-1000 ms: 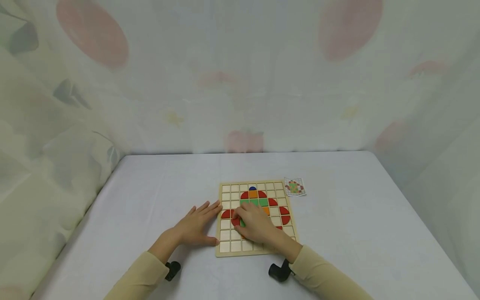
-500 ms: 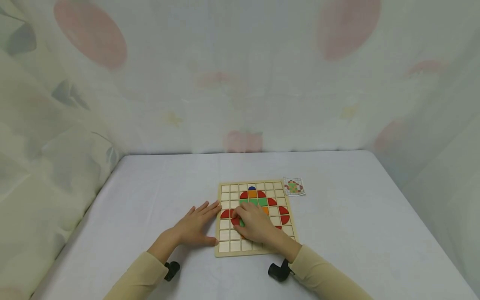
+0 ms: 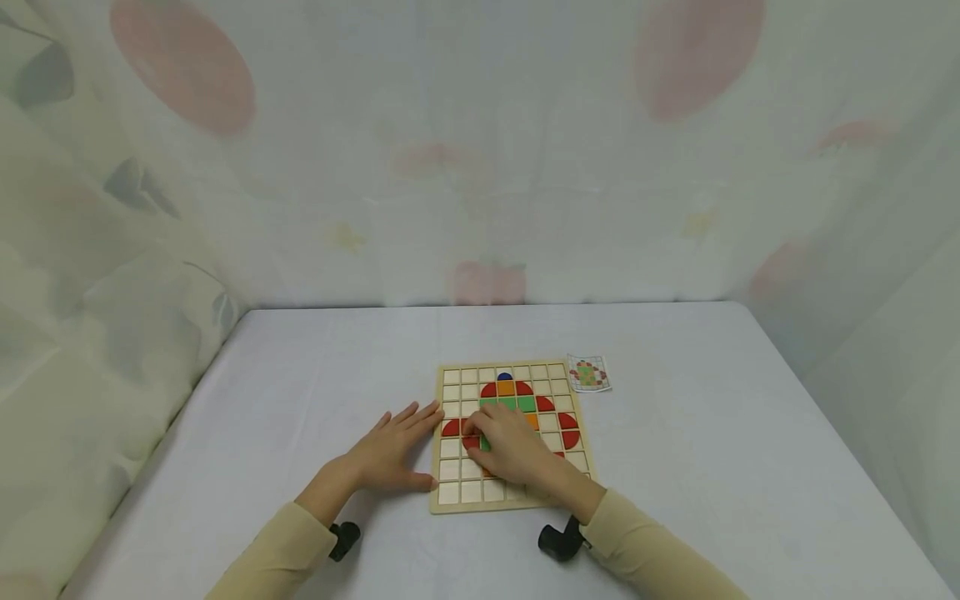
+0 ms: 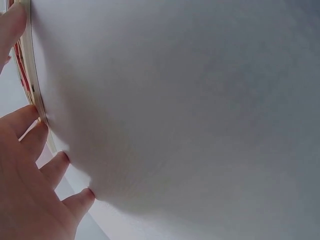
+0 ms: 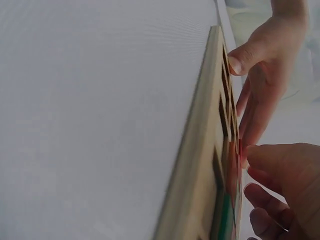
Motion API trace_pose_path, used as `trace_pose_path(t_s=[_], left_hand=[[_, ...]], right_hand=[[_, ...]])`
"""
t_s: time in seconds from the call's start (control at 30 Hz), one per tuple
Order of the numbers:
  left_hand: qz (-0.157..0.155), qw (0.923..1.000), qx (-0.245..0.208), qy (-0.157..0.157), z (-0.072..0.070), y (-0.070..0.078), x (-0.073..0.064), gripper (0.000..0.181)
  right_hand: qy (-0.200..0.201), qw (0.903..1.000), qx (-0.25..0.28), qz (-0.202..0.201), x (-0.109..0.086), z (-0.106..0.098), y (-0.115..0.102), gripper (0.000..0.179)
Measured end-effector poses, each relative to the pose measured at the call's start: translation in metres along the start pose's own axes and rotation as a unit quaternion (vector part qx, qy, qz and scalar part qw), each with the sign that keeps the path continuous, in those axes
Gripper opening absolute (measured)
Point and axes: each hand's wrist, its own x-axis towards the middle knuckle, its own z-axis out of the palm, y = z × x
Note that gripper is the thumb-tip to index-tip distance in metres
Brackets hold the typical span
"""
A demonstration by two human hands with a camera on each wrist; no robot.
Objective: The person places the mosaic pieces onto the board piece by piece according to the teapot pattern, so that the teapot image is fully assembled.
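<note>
A square wooden grid board (image 3: 471,493) lies on the table, with red, green, orange and blue tiles in several of its cells. My left hand (image 3: 390,457) lies spread at its left side, fingertips and thumb at the frame; the left wrist view shows those fingers (image 4: 52,170) against the board's edge. Over the left middle of the grid, my right hand (image 3: 513,448) bends its fingers, with thumb and forefinger at either side of a rounded red tile (image 3: 470,443). That hand hides the cells beneath it. In the right wrist view its thumb (image 5: 272,155) reaches the red tile.
A small pattern card (image 3: 588,374) with a coloured grid picture lies by the board's upper right corner. White cloth covers the table (image 3: 697,433), and a patterned curtain (image 3: 337,167) hangs behind it. Black wrist cameras (image 3: 560,543) stick out below the sleeves.
</note>
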Motion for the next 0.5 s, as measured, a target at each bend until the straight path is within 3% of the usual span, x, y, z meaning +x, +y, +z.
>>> trace_pose_path(t_s=[0.37,0.5], left_hand=[[-0.007,0.9999,-0.006,-0.011,0.0,0.001,0.003,0.09],[-0.017,0.9997,-0.017,-0.003,-0.002,-0.001,0.004,0.084]], right_hand=[[0.051,0.9987,0.002,0.006,-0.016,-0.038,0.036,0.019],[0.064,0.9975,-0.001,0.032,-0.03,-0.055,0.057,0.019]])
